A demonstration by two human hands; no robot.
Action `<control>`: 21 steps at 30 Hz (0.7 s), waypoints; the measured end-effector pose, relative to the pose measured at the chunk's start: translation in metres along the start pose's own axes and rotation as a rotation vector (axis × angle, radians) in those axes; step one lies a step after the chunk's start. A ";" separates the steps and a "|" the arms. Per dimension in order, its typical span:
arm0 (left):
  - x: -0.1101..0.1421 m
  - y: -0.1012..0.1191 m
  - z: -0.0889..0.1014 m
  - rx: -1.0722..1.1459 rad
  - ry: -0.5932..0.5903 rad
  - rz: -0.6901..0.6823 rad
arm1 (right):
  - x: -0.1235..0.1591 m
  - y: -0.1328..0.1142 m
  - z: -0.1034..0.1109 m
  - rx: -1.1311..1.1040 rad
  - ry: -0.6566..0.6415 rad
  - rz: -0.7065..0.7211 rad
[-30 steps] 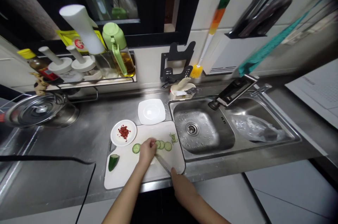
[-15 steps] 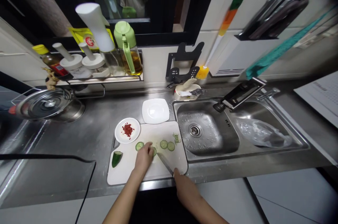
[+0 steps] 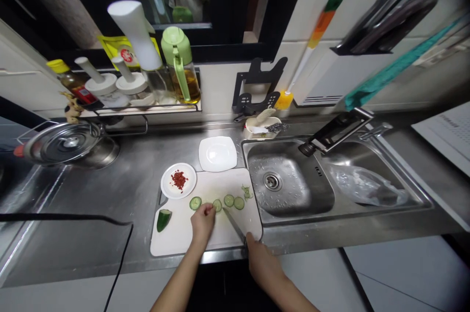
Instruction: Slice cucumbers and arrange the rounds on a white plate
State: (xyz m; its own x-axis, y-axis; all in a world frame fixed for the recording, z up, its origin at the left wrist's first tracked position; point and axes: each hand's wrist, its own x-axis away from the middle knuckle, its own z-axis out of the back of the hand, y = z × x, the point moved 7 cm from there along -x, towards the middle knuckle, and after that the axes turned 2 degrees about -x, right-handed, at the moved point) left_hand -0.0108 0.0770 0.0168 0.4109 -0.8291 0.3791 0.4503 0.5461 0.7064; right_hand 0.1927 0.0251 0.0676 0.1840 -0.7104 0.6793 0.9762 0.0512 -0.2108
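Observation:
My left hand (image 3: 203,223) is closed over the white cutting board (image 3: 176,241), thumb and fingers pinched at the left edge of a cucumber slice (image 3: 218,205). My right hand (image 3: 262,258) grips a knife (image 3: 235,224) by its handle at the board's front right. The blade points up and left, its tip close to that slice. Two more slices (image 3: 229,200) lie to the right, beside some thin peelings (image 3: 247,191). Another cucumber slice (image 3: 195,203) rests left of my fingers. A cut cucumber piece (image 3: 163,220) sits on the board's left side.
A white plate with chopped red bits (image 3: 165,189) stands at the board's back left corner. Behind the board is a square white plate (image 3: 218,154). The steel sink (image 3: 293,189) lies to the right, a lidded pot (image 3: 69,148) to the left.
My left fingers have drawn back slightly and closed into a pinch, so the slice beside them shows more. The knife stays in my right hand, almost unmoved.

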 end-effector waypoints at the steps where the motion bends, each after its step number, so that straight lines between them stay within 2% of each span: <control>1: -0.001 -0.001 0.000 0.007 -0.001 0.008 | 0.000 -0.002 0.003 0.007 -0.014 -0.009; 5: -0.002 -0.004 -0.004 0.064 -0.050 0.050 | -0.002 -0.010 0.015 -0.002 -0.055 -0.017; 9: -0.001 -0.001 -0.006 0.024 -0.118 0.017 | -0.005 -0.014 0.018 0.000 -0.045 -0.018; 15: -0.001 0.008 0.000 -0.134 -0.019 -0.083 | -0.008 -0.024 0.016 0.036 -0.029 0.025; 21: -0.002 0.010 -0.003 -0.196 0.001 -0.126 | -0.010 -0.031 0.016 0.068 -0.063 0.032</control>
State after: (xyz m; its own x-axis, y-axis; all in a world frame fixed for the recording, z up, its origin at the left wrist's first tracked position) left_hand -0.0048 0.0848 0.0210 0.3424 -0.8920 0.2951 0.6430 0.4514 0.6187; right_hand 0.1622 0.0421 0.0790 0.2197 -0.6621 0.7165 0.9749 0.1219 -0.1863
